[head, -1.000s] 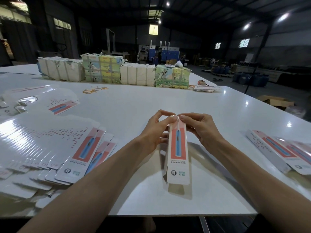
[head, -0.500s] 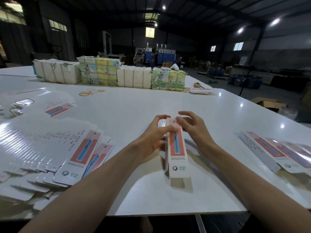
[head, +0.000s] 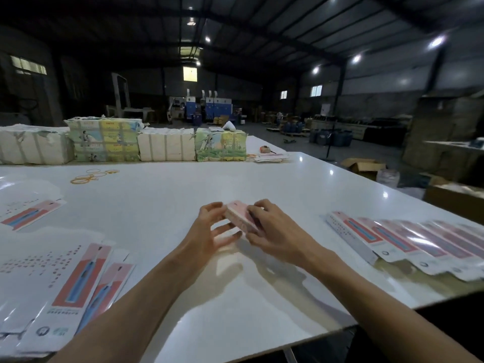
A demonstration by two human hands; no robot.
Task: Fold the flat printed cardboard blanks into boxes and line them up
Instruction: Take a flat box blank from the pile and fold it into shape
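The box (head: 237, 214) is in the middle of the frame, low over the white desk (head: 162, 205), held between both hands. The right hand (head: 275, 231) curls its fingers over the box's right side. The left hand (head: 207, 231) pinches its far end between thumb and forefinger, with the other fingers spread beneath. Folded boxes (head: 403, 239) lie in an overlapping row at the right. Flat blanks (head: 68, 284) fan out at lower left. Rubber bands (head: 89, 176) and wrapped bundles (head: 104, 142) lie at upper left.
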